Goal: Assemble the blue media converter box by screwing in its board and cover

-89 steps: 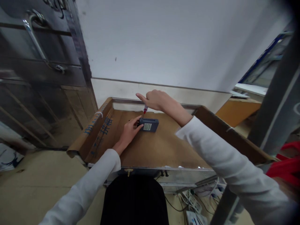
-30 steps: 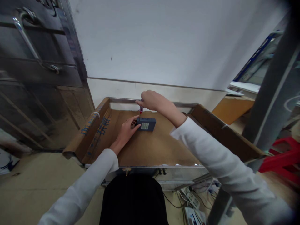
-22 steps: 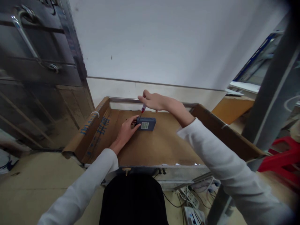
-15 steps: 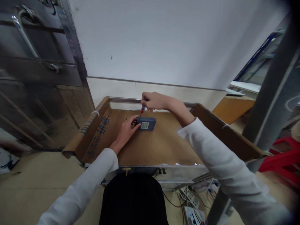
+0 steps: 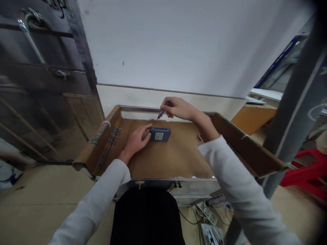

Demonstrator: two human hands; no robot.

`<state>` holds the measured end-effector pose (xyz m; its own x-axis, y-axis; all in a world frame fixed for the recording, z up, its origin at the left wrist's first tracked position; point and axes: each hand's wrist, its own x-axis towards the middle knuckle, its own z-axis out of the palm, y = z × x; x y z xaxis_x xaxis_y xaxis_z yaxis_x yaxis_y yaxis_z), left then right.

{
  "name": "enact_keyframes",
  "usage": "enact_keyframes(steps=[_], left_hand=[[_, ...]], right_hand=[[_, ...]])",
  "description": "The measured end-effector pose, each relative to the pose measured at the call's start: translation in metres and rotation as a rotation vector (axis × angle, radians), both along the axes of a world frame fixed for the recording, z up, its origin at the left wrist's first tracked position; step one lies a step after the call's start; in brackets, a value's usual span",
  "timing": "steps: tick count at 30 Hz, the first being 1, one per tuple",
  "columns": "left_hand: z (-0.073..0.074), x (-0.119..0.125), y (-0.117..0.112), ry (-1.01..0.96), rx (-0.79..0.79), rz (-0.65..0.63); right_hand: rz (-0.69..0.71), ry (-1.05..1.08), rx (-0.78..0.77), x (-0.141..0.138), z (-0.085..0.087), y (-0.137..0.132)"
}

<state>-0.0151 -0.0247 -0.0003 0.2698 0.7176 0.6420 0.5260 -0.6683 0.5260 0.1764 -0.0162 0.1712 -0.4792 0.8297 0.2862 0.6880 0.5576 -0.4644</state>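
Cardboard point(image 5: 168, 160) lines the tray at mid-frame. Left of centre, the left hand point(image 5: 136, 141) rests loosely open against one blue box point(image 5: 160, 134), lying flat. Just above, the right hand point(image 5: 178, 108) pinches one red-tipped screwdriver point(image 5: 160, 115), its tip lifted clear; driving seems paused, not finished.

Even, soft indoor light, wide-angle view

The white wall point(image 5: 178, 44) is glowing brightest; edges are bending and darkening at the right corners, the steel door point(image 5: 38, 68) is smearing, shadows are lying faint.
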Motion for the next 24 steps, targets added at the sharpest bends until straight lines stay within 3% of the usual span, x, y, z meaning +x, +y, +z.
enact_keyframes(steps=[2,4,7,12,16,24], left_hand=[[0.0,-0.008,0.005,-0.023,0.026,0.048],[-0.006,-0.016,0.013,-0.006,0.023,0.213],[-0.021,-0.022,0.028,0.139,-0.056,0.405],[-0.036,-0.026,0.042,0.2,-0.071,0.394],[-0.034,-0.029,0.048,0.22,-0.064,0.364],[-0.029,-0.029,0.052,0.227,-0.066,0.254]], right_hand=[[-0.069,0.351,0.238,0.032,-0.022,-0.01],[-0.157,0.513,0.372,0.06,-0.049,-0.025],[-0.281,0.594,0.376,0.088,-0.09,-0.048],[-0.408,0.712,0.313,0.1,-0.138,-0.072],[-0.463,0.715,0.32,0.099,-0.152,-0.076],[-0.465,0.721,0.33,0.094,-0.15,-0.072]])
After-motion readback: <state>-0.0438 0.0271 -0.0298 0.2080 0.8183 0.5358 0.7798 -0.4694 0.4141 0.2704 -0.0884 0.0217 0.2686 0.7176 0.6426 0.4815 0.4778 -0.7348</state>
